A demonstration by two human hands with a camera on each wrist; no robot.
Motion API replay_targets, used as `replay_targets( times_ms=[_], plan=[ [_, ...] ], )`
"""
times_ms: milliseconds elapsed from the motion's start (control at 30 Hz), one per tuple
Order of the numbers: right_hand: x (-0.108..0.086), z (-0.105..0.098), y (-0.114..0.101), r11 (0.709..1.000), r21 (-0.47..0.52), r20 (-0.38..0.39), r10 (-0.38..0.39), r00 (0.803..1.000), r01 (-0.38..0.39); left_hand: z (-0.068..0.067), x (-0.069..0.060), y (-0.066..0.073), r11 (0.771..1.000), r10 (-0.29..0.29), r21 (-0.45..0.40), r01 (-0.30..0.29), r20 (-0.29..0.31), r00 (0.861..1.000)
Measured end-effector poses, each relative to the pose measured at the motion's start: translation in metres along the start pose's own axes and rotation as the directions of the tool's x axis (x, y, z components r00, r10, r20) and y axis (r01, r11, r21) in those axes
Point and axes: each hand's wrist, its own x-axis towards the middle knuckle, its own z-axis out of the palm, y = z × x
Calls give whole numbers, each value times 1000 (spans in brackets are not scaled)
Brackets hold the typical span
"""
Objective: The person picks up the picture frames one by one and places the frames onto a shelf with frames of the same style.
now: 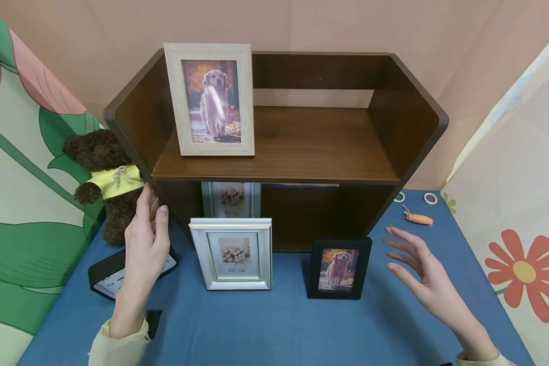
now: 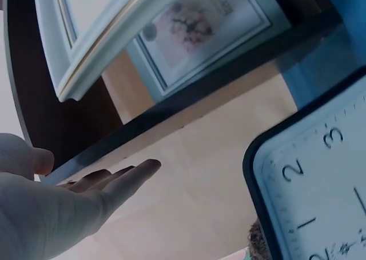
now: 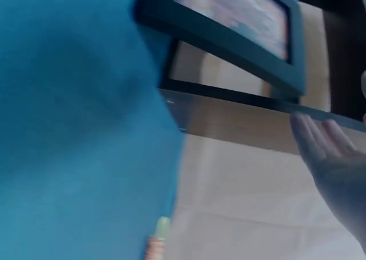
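Observation:
A dark brown two-tier shelf (image 1: 329, 142) stands against the back wall. My left hand (image 1: 148, 239) is at its left side, fingers fairly straight, near the side panel; whether they touch it I cannot tell. To the right, my right hand (image 1: 421, 274) hovers over the cloth with fingers spread loosely and nothing in it. A cream picture frame (image 1: 247, 101) with a dog photo leans on the upper tier at left. In front stand a silver frame (image 1: 231, 285) and a small black frame (image 1: 315, 269). Another silver-grey frame (image 1: 254, 198) shows in the lower tier, partly hidden.
Left of the shelf sits a brown teddy bear (image 1: 119, 213) in a yellow top. A black-rimmed clock (image 2: 303, 174) lies partly behind my left wrist. At the right are a toy carrot (image 1: 418, 219) and two small rings (image 1: 430, 199) on the blue cloth (image 1: 274, 330).

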Motion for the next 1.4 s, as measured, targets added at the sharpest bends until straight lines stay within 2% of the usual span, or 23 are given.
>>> replay_targets(
  times_ms=[200,467,667,1000,1233,1400],
  plan=[
    [-8,15,25,991,130,90,-15,996,3,5,-1,-1,1000,4,-23,-5,-9,1000],
    [-10,31,44,987,160,103,-24,994,8,10,1,1,999,-37,-21,36,-20,999],
    [-7,39,51,988,154,116,-12,993,-6,11,2,2,999,-44,-10,44,-11,999],
    [-2,44,55,985,142,201,69,977,-98,12,4,-1,999,-35,2,35,-11,999],
    [-1,47,61,973,210,206,52,977,-96,12,5,-3,999,-30,8,31,-13,999],
    [-2,46,67,943,322,214,15,977,-85,12,4,-3,999,-29,34,30,-18,999]
  ],
)
